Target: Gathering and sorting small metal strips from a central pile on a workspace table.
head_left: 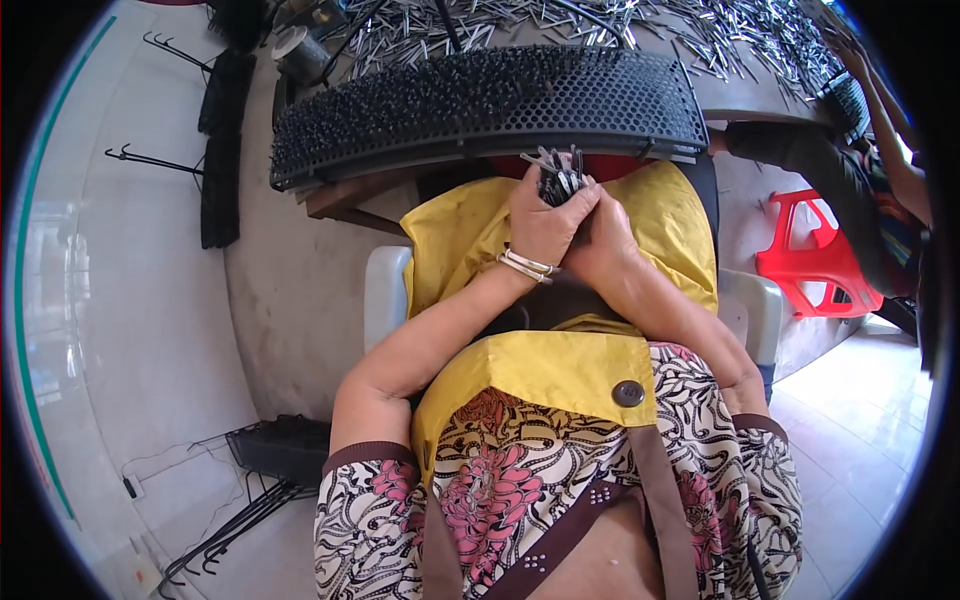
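My left hand (541, 225) and my right hand (606, 240) are pressed together above my lap, both closed around a bundle of short thin black and silver sticks (562, 182). The stick ends poke up unevenly between my thumbs; I cannot make out what kind of part they are. Just beyond my hands stands a long, curved black perforated rack (640, 105). Upright dark pieces crowd its left and middle holes, while holes at its right end show bare. Pale bangles circle my left wrist. A yellow apron (450, 225) covers my lap.
Loose silver and black sticks (720, 40) lie heaped across the table behind the rack. A metal can (298, 52) stands at far left. To the right, another person's arm (885, 125) reaches in beside a red plastic stool (815, 255). Black hooked racks (220, 180) line the left wall.
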A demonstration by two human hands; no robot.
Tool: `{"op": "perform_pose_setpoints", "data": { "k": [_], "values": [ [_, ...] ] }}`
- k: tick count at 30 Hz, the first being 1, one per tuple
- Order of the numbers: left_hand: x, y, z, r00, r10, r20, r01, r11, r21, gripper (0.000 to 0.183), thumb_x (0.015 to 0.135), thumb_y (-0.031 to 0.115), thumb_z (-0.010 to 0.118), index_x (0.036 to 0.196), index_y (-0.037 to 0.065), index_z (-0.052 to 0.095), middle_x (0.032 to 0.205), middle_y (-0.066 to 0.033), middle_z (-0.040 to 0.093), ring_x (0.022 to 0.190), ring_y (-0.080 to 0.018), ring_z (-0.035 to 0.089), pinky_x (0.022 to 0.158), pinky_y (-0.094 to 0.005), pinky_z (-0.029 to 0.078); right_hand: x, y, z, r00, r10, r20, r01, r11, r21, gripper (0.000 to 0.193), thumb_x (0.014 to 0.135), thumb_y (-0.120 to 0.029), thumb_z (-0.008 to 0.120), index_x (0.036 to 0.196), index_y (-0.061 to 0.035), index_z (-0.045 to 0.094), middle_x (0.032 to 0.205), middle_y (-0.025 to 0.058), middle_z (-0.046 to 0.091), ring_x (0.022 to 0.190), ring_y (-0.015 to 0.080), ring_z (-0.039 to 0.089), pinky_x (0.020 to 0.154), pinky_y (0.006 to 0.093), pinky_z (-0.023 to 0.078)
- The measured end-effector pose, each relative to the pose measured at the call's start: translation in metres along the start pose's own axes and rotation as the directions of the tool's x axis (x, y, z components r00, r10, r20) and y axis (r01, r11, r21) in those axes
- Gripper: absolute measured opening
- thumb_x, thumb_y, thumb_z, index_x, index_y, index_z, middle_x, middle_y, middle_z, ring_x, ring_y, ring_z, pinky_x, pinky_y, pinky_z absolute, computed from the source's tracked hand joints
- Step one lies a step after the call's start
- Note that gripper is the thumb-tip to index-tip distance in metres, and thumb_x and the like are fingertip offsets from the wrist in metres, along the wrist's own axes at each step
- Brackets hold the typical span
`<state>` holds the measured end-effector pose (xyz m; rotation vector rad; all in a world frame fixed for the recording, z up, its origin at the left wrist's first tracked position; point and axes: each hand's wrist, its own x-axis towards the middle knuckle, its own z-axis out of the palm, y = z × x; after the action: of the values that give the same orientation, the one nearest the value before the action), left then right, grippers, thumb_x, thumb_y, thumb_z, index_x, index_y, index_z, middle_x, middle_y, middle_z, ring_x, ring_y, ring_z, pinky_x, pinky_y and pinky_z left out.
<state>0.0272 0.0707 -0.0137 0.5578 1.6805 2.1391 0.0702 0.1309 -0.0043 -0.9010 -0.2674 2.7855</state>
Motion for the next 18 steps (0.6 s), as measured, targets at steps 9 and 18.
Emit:
{"op": "perform_pose_setpoints", "data": {
  "k": [9,18],
  "values": [
    [0.003,-0.001,0.0,0.999,0.045,0.017,-0.046,0.997,0.068,0.019,0.072,0.004,0.066,0.087,0.003,0.055,0.078,-0.0004,0.058,0.069,-0.0066,0.054,0.063,-0.0207,0.045,0.005,-0.002,-0.007,1.0,-0.012,0.016,0.013,1.0,-0.012,0.027,0.089,-0.029,0.039,0.097,-0.0095,0.055,0.096,0.0058,0.059,0.089,0.0216,0.055,0.083,0.037,0.042],
    [0.016,0.022,-0.043,0.957,-0.269,0.111,0.29,0.92,-0.264,0.008,0.074,0.004,0.06,0.079,0.002,0.054,0.063,-0.0045,0.055,0.052,-0.0133,0.053,0.048,-0.0245,0.043,-0.007,-0.016,-0.013,0.978,0.207,-0.005,-0.183,0.851,-0.493,0.034,0.085,-0.032,0.05,0.095,-0.0003,0.052,0.091,0.0169,0.059,0.083,0.0288,0.058,0.075,0.042,0.046]
  ]
}}
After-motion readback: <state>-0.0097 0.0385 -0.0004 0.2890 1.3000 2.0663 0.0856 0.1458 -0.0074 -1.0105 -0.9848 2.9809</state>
